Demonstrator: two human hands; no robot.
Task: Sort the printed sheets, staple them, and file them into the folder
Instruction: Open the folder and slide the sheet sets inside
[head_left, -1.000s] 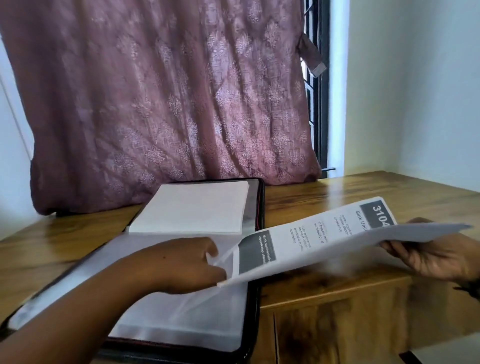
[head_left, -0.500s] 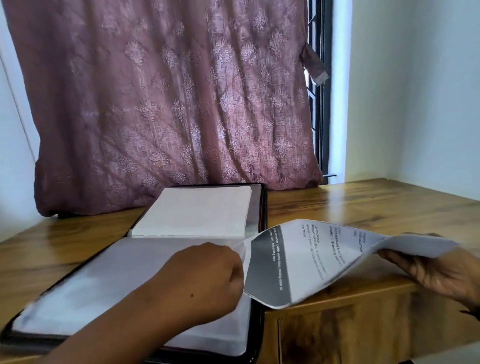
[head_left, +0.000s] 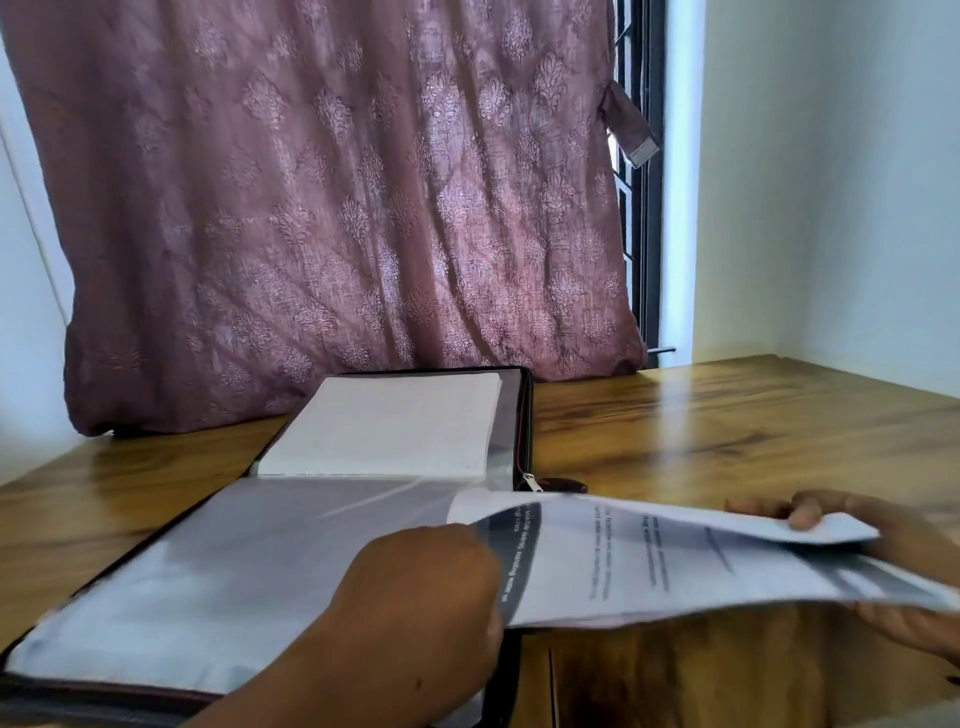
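A black zip folder (head_left: 525, 415) lies open on the wooden table, with a white pad in its far half and clear plastic sleeves (head_left: 218, 566) in its near half. The printed sheets (head_left: 649, 566), white with dark bands and text, hang curved just right of the folder, their left edge at the sleeve's right edge. My right hand (head_left: 852, 525) grips the sheets' right end from both sides. My left hand (head_left: 431, 587) rests closed on the sleeve at the sheets' left edge; its fingertips are hidden.
A mauve patterned curtain (head_left: 332, 208) hangs behind the folder, down to the table. A dark window frame (head_left: 644, 208) and white wall stand at the right. Wooden table (head_left: 727, 436) surface extends to the right of the folder. A small dark object (head_left: 563, 486) lies by the zip.
The sheets have come down and leftwards, flatter over the table, their left edge nearer the sleeve's opening. My left hand has slid right along the sleeve to meet them.
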